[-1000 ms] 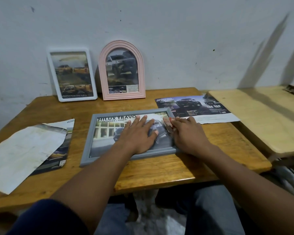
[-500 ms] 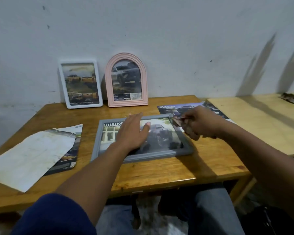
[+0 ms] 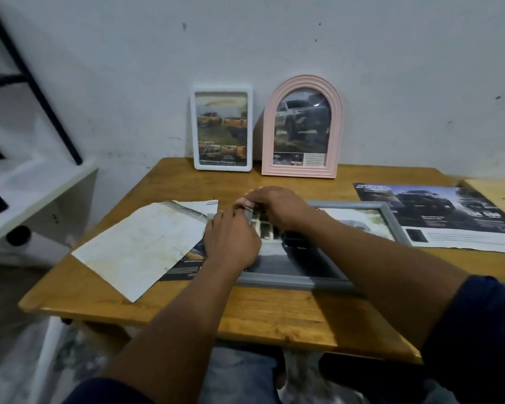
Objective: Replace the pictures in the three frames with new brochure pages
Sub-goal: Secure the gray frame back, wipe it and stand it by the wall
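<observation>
A grey frame [image 3: 289, 282] with a car picture lies flat on the wooden table [image 3: 274, 313]. My left hand [image 3: 231, 237] rests on the frame's left end, its fingers pointing up toward the far left corner. My right hand [image 3: 277, 208] reaches across the frame and pinches a small pinkish piece [image 3: 243, 203] at that corner; what the piece is stays unclear. A white frame [image 3: 222, 168] and an arched pink frame [image 3: 301, 172] stand against the wall, each with a truck picture. A dark brochure page [image 3: 449, 217] lies to the right of the grey frame.
Loose pages [image 3: 140, 246], the top one blank side up, lie left of the grey frame. A white shelf [image 3: 27, 185] and black metal bars [image 3: 41, 97] stand at the left. A paler table [image 3: 496, 193] adjoins on the right.
My right hand has carried the pinkish piece from the frame's far right corner to its far left corner. My left hand has slid to the frame's left end. My head has turned left.
</observation>
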Available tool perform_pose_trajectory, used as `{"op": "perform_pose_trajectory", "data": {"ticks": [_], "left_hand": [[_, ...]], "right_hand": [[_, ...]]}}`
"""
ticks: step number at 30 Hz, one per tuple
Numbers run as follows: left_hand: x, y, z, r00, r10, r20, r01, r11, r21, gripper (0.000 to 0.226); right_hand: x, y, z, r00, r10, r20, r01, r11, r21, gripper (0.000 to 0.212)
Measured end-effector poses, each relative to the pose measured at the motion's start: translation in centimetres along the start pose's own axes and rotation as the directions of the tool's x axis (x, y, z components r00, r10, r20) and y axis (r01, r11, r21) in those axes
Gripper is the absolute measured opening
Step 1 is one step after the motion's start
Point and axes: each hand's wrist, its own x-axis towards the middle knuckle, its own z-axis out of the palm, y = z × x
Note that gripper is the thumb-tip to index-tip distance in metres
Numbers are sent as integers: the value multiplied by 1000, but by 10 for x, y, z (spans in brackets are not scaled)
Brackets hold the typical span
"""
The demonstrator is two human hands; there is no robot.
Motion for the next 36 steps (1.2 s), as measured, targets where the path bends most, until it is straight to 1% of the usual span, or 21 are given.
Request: {"op": "perform_pose_trajectory", "data": {"ticks": [2, 5, 7, 9, 10, 14, 17, 19, 21, 23, 25, 26, 29, 30, 32, 34, 36], "left_hand": [[2, -1, 1, 1000, 16, 6, -16, 999, 51, 33], [4, 0, 4, 996, 87, 31, -90, 988, 126, 43], [6, 0, 7, 985, 163, 59, -170, 973, 158, 55], [7, 0, 9, 972, 207, 110, -223, 961, 162, 59], [8, 1, 9, 970, 209, 125, -227, 961, 159, 59], [7, 2, 9, 972, 199, 123, -217, 965, 149, 56], [7, 3, 11, 976, 187, 112, -201, 971, 128, 55], [6, 5, 13, 976, 186, 111, -200, 971, 131, 54], [5, 6, 14, 978, 182, 104, -195, 972, 135, 52], [2, 6, 13, 982, 164, 92, -175, 976, 128, 52], [-5, 4, 12, 987, 136, 88, -145, 984, 108, 52], [-9, 4, 12, 989, 119, 89, -128, 987, 94, 53], [-26, 10, 5, 993, 78, 88, -81, 996, 33, 48], [-27, 10, 3, 994, 76, 74, -75, 997, -12, 43], [-23, 5, -10, 997, 61, 57, -51, 986, -156, 33], [-9, -6, -29, 994, 18, 112, 20, 945, -327, 34], [7, -20, -47, 982, -30, 187, 109, 900, -423, 38]], "right_hand": [[-4, 6, -4, 1000, 8, 5, -9, 1000, 18, 48], [-18, 18, -17, 998, 48, 43, -46, 998, -50, 51], [-36, 30, -24, 994, 101, 35, -98, 992, -84, 56], [-58, 46, -31, 989, 150, 17, -147, 984, -101, 54], [-70, 54, -36, 984, 180, 7, -179, 979, -102, 51], [-126, 94, -52, 925, 378, -26, -377, 914, -150, 39], [-159, 105, -54, 889, 433, -147, -453, 878, -153, 38], [-170, 102, -49, 843, 495, -210, -526, 839, -137, 39], [-175, 92, -40, 797, 551, -248, -590, 798, -125, 33], [-182, 81, -37, 768, 576, -280, -627, 766, -143, 23], [-186, 68, -43, 758, 593, -272, -643, 749, -161, 16], [-186, 60, -50, 752, 606, -258, -649, 750, -129, 13], [-169, 30, -72, 733, 646, -213, -635, 762, 127, 9], [-159, 17, -76, 749, 628, -213, -600, 778, 184, 9], [-132, -10, -77, 796, 568, -207, -517, 817, 255, 9], [-104, -39, -70, 837, 520, -169, -453, 832, 319, 11], [-76, -62, -54, 867, 477, -143, -407, 844, 349, 8]]}}
